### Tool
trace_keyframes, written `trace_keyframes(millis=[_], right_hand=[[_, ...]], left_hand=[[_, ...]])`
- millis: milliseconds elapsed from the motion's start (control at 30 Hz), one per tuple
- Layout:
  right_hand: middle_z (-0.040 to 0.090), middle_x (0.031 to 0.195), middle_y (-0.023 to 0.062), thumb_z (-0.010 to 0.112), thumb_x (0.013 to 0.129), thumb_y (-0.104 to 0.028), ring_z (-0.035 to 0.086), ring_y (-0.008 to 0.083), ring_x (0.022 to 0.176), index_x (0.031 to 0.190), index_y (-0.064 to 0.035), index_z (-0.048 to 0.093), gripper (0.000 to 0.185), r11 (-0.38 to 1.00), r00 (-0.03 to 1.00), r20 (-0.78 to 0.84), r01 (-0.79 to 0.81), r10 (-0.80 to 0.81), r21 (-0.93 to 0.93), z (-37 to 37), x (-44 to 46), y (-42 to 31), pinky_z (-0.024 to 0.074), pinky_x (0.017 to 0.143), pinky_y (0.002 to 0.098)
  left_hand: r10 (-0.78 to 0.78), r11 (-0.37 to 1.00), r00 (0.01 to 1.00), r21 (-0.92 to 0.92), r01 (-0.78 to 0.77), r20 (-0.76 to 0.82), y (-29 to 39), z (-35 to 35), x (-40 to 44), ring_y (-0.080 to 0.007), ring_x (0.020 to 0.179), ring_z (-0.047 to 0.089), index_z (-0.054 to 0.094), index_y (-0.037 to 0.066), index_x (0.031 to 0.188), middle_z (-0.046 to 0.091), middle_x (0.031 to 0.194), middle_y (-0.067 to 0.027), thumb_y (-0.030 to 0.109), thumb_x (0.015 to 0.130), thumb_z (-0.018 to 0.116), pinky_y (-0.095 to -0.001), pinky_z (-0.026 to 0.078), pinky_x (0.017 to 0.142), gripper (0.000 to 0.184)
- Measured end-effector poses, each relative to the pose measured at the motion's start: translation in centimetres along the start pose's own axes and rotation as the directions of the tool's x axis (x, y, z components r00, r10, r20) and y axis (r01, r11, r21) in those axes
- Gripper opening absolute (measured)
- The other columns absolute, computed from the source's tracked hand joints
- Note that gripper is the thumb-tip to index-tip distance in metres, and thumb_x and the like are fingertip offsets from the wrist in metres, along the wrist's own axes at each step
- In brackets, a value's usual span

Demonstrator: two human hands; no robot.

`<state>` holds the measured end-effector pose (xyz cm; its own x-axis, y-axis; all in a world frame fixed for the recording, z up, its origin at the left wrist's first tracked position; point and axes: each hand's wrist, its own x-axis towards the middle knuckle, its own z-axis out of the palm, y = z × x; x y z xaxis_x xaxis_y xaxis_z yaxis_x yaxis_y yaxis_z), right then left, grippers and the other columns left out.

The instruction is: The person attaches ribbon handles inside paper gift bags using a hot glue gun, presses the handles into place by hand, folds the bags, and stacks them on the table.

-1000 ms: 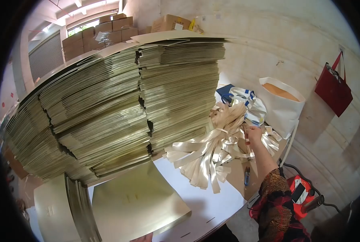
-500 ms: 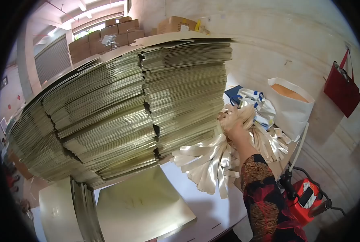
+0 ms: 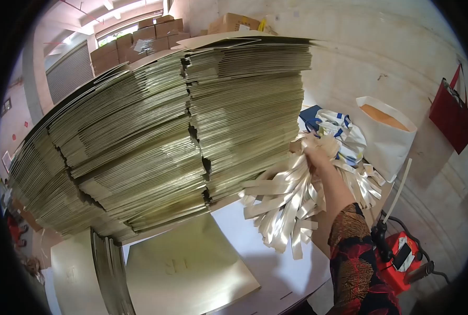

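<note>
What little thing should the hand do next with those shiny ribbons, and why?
Probably the right hand should gently draw a ribbon out from the bunch. The hand is right at the bunch's gathered top, and the ends fan out loosely, partly over the white sheet. Its fingertips are hidden, so I can't tell how firmly it holds.

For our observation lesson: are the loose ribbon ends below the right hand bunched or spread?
Spread: below the right hand, the ribbons fan out, their ends pointing different ways.

A red bag (image 3: pixel 452 116) hangs on the pale wall (image 3: pixel 386 50); cardboard boxes (image 3: pixel 141 41) stand stacked at the back.
</note>
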<state>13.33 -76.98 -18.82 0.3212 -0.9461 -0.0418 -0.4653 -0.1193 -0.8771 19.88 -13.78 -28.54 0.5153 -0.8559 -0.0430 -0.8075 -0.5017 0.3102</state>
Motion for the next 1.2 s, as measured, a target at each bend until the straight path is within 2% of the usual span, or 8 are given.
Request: trace_keyframes(millis=[67,267,333,533,600,833,1033,1200], right_hand=[[0.063,0.096,0.0139,0.063,0.075,-0.022,0.064,0.0310,0.084,0.108,0.0010,0.055,0.041,0.572,0.951,0.309,-0.249,-0.008,0.781,-1.1,0.7,1.4,0.0551,0.078,0.0408],[0.061,0.088,0.0109,0.059,0.075,-0.009,0.062,0.0272,0.080,0.109,-0.0048,0.056,0.034,0.310,0.997,0.075,-0.069,-0.008,0.948,-1.1,-3.0,8.4,0.0549,0.074,0.0447],[0.061,0.087,0.0098,0.058,0.074,-0.004,0.062,0.0286,0.082,0.112,-0.0056,0.058,0.038,0.814,1.000,-0.011,-0.016,0.028,0.580,-2.2,-2.0,8.8,0.0530,0.069,0.0436],[0.067,0.093,0.0193,0.060,0.077,-0.009,0.065,0.0308,0.081,0.121,0.0006,0.057,0.045,0.974,0.786,-0.575,0.175,-0.224,-0.141,-2.9,-5.5,3.9,0.0505,0.077,0.0377],[0.068,0.096,0.0185,0.064,0.077,-0.018,0.066,0.0326,0.088,0.119,-0.0004,0.059,0.046,0.846,0.752,-0.444,0.532,-0.488,-0.028,-2.4,-6.6,2.0,0.0501,0.081,0.0389],[0.069,0.102,0.0138,0.063,0.081,-0.029,0.065,0.0317,0.098,0.123,-0.0115,0.062,0.045,0.447,0.948,0.294,0.316,-0.119,-0.837,3.6,-9.1,-5.2,0.0415,0.093,0.0518],[0.068,0.104,0.0099,0.061,0.075,-0.017,0.062,0.0276,0.104,0.116,-0.0235,0.064,0.042,0.554,0.737,0.370,0.672,-0.566,-0.490,4.5,-9.3,-1.4,0.0411,0.088,0.0502],[0.062,0.107,0.0088,0.063,0.067,-0.010,0.057,0.0281,0.108,0.107,-0.0188,0.065,0.041,0.054,0.250,0.614,0.946,-0.749,-0.320,1.4,-17.6,0.8,0.0412,0.089,0.0503]], left_hand=[[0.090,0.996,0.989,0.037,-0.086,-0.119,-0.4,0.5,0.0,-0.0384,0.100,0.062,0.051,0.007,0.129,0.062,0.114,-0.0232,0.050,0.076,0.069,-0.0470,0.050,0.082,0.071],[0.048,0.999,0.998,0.021,-0.047,-0.051,0.0,0.1,0.1,-0.0396,0.097,0.062,0.051,0.007,0.130,0.064,0.110,-0.0230,0.049,0.075,0.070,-0.0465,0.050,0.082,0.072],[0.069,0.997,0.996,0.024,-0.068,-0.062,-0.1,0.1,0.1,-0.0399,0.099,0.062,0.051,0.007,0.130,0.063,0.111,-0.0227,0.049,0.075,0.070,-0.0471,0.050,0.084,0.072],[0.078,0.996,0.992,0.045,-0.074,-0.102,-0.2,0.3,0.0,-0.0403,0.109,0.057,0.050,0.007,0.132,0.059,0.121,-0.0222,0.049,0.075,0.070,-0.0507,0.045,0.091,0.074],[0.057,0.998,0.996,0.028,-0.055,-0.071,-0.2,0.4,-0.1,-0.0404,0.111,0.056,0.049,0.008,0.133,0.058,0.124,-0.0222,0.049,0.075,0.070,-0.0515,0.043,0.093,0.075],[0.076,0.995,0.992,0.068,-0.070,-0.099,0.1,0.1,0.0,-0.0417,0.116,0.052,0.045,0.009,0.137,0.055,0.128,-0.0230,0.052,0.075,0.069,-0.0541,0.040,0.096,0.079],[0.087,0.995,0.991,0.060,-0.081,-0.101,-0.1,0.2,-0.1,-0.0420,0.118,0.051,0.043,0.009,0.139,0.054,0.129,-0.0233,0.051,0.076,0.069,-0.0542,0.038,0.098,0.080],[0.082,0.995,0.993,0.061,-0.077,-0.087,-0.1,0.3,0.0,-0.0424,0.118,0.051,0.042,0.009,0.140,0.054,0.130,-0.0232,0.051,0.076,0.069,-0.0546,0.037,0.099,0.081]])
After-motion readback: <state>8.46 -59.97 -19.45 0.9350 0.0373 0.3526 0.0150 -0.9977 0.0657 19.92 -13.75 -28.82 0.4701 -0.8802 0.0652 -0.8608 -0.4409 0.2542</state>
